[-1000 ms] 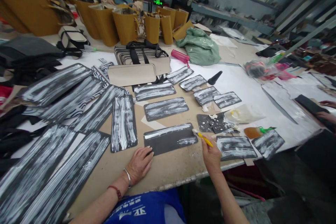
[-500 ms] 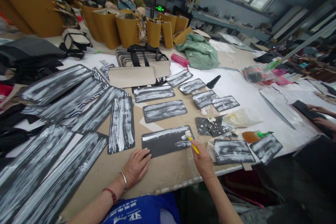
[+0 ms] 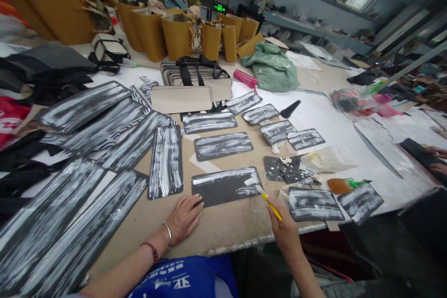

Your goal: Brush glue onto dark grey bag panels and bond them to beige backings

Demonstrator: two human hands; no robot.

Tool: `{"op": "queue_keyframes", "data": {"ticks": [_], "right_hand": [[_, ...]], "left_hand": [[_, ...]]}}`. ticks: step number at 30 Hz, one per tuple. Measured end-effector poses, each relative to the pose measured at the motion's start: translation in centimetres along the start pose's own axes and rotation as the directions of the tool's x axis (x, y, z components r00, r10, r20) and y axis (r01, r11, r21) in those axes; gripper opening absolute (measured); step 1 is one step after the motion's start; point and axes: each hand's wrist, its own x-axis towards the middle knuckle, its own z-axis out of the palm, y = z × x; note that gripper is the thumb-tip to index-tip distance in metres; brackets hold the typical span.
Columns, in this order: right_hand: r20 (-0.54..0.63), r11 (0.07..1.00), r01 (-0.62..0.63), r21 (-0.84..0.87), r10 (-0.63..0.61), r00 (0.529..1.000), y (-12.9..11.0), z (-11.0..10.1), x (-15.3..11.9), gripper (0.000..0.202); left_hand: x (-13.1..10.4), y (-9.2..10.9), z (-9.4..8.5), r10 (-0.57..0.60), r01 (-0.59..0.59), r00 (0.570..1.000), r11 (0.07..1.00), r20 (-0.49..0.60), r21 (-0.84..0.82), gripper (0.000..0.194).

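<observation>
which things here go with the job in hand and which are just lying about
Seem to belong:
yellow-handled brush, in the right hand
partly coated dark panel, left hand at its corner
white-streaked panels around it
white-spattered dark pieces

Seem just lying about:
pink cylinder
green plastic bag
black cone-shaped object

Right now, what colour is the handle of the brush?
The brush handle is yellow; it shows best in the head view.
</observation>
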Motion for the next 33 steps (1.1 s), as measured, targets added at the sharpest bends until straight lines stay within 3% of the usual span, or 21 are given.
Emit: {"op": "queue_keyframes", "data": {"ticks": [4,7,9,14,19,21,24,27,30,31,33], "right_hand": [[-0.056,0.992,-0.116,0.045,0.118,0.991,-3.7,0.0,-1.5,0.027],[-0.046,0.969,-0.22,0.109,0.226,0.973,-6.5,1.9,-1.5,0.029],[-0.02,0.965,-0.222,0.14,0.227,0.974,-8.1,3.5,-1.1,0.029],[0.04,0.97,0.061,0.234,-0.072,0.997,-11.5,7.8,0.7,0.023],[0.167,0.933,0.235,0.273,-0.286,0.944,-12.2,11.6,0.9,0.029],[0.219,0.925,0.27,0.268,-0.332,0.918,-12.0,11.9,0.1,0.031],[0.255,0.924,0.268,0.272,-0.338,0.906,-11.7,10.6,-1.1,0.031],[0.259,0.946,0.147,0.289,-0.225,0.939,-12.1,8.2,-1.8,0.027],[0.207,0.96,-0.081,0.267,0.025,0.978,-12.5,7.1,-1.8,0.023],[0.196,0.943,-0.182,0.279,0.129,0.972,-12.6,7.2,-1.9,0.023],[0.215,0.85,-0.394,0.35,0.337,0.917,-12.6,8.1,-2.1,0.029]], "left_hand": [[-0.2,0.0,-0.1,-0.02,0.021,0.999,0.999,0.035,-0.034,0.031],[-0.7,0.0,-0.4,-0.033,0.034,0.999,0.998,0.027,-0.058,0.035],[-1.2,0.1,-0.7,-0.052,0.053,0.999,0.997,0.014,-0.06,0.034],[-2.3,0.1,-1.3,-0.065,0.068,0.997,0.996,0.05,-0.05,0.034],[-2.6,0.1,-1.6,-0.058,0.061,0.994,0.998,0.094,-0.031,0.037],[-2.6,0.2,-1.7,-0.073,0.077,0.991,0.997,0.116,-0.028,0.037],[-2.9,0.2,-1.6,-0.082,0.087,0.987,0.996,0.137,-0.027,0.038],[-3.1,0.2,-1.3,-0.082,0.087,0.986,0.996,0.147,-0.026,0.04],[-3.2,0.2,-1.1,-0.082,0.087,0.984,0.996,0.161,-0.023,0.04],[-3.2,0.3,-1.1,-0.08,0.084,0.984,0.996,0.161,-0.02,0.04],[-3.1,0.3,-1.2,-0.075,0.077,0.986,0.997,0.149,-0.01,0.038]]}}
